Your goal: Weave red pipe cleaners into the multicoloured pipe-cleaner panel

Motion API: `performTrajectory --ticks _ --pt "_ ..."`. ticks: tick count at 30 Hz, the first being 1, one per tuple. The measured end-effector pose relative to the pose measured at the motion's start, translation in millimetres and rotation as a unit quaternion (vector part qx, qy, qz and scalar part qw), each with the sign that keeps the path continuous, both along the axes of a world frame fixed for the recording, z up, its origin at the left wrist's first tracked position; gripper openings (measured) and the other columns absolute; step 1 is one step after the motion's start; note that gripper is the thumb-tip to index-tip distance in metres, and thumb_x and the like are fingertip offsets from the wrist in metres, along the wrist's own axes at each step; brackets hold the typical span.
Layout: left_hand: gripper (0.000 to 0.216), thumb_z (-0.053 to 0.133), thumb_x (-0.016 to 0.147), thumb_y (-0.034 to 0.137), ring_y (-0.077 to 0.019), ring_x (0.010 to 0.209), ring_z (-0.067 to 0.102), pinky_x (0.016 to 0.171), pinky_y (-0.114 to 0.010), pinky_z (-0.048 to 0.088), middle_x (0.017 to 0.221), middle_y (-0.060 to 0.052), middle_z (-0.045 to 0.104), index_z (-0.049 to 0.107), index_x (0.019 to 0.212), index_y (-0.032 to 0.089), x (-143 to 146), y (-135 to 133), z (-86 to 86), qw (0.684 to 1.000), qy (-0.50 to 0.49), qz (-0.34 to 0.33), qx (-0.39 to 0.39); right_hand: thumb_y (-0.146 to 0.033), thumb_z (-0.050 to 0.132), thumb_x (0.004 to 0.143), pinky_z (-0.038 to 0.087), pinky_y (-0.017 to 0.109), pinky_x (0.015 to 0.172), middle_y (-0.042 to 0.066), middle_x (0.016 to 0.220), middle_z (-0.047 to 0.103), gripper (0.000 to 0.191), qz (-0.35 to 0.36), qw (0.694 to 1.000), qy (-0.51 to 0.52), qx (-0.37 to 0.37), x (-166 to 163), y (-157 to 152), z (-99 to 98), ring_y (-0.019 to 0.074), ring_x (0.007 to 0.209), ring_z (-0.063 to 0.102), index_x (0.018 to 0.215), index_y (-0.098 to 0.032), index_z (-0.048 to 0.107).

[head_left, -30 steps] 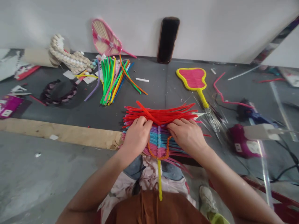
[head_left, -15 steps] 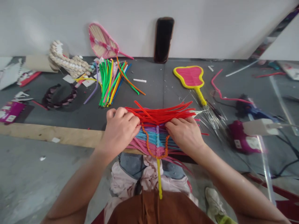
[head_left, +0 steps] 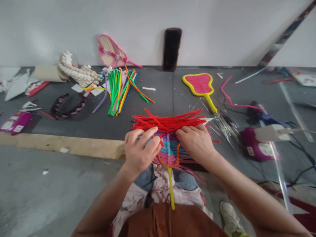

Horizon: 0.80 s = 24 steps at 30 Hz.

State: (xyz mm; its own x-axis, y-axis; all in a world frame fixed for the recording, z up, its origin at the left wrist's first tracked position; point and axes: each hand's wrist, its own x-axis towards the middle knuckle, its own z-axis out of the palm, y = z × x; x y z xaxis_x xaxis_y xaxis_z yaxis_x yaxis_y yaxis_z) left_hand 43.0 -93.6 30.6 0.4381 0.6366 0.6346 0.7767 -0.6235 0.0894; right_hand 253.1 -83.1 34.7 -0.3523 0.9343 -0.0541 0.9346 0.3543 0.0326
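A fan-shaped piece of pipe cleaners lies at the table's front edge. Its far layer is a bundle of red pipe cleaners (head_left: 170, 120); nearer come purple, blue and pink pipe cleaners (head_left: 185, 150). A twisted orange pipe cleaner (head_left: 177, 156) curves in a U across them, and a yellow stem (head_left: 171, 189) points toward my body. My left hand (head_left: 142, 148) pinches the bent end of a red pipe cleaner over the left side. My right hand (head_left: 196, 141), fingers curled, grips the red pipe cleaners on the right.
A finished yellow-and-pink fan (head_left: 200, 85), loose coloured pipe cleaners (head_left: 120, 90) and a dark braided headband (head_left: 67, 107) lie farther back. A phone (head_left: 172, 49) and pink leaf-shaped fan (head_left: 112, 51) lean on the wall. To the right are a glue gun (head_left: 266, 115) and a white plug (head_left: 273, 133).
My left hand has moved right and nearer to me, from the left end of the red bundle, bending a red end inward. My right hand stays on the bundle.
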Motion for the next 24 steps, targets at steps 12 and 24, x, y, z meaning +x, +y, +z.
performTrajectory --ticks 12,24 --pt "0.022 0.059 0.090 0.018 -0.0173 0.104 0.071 0.087 -0.029 0.055 0.108 -0.004 0.075 0.048 0.109 0.023 9.2 9.9 -40.0 0.894 -0.272 0.039 -0.354 -0.014 0.050 0.090 0.025 0.035 0.076 0.006 0.080 0.073 0.021 -0.006 1.000 0.002 0.002 0.6 -1.2 0.1 0.0186 0.076 0.062 0.084 -0.018 0.069" --pt "0.021 0.051 0.096 0.023 -0.0159 0.092 0.071 0.086 -0.028 0.055 0.101 -0.004 0.077 0.071 0.099 0.020 9.7 18.8 -49.4 0.945 -0.183 -0.037 -0.270 -0.014 0.050 0.090 0.022 0.046 0.087 0.007 0.077 0.071 0.022 -0.025 0.999 -0.019 0.019 -19.1 0.2 9.7 0.0259 0.091 0.054 0.083 -0.019 0.071"
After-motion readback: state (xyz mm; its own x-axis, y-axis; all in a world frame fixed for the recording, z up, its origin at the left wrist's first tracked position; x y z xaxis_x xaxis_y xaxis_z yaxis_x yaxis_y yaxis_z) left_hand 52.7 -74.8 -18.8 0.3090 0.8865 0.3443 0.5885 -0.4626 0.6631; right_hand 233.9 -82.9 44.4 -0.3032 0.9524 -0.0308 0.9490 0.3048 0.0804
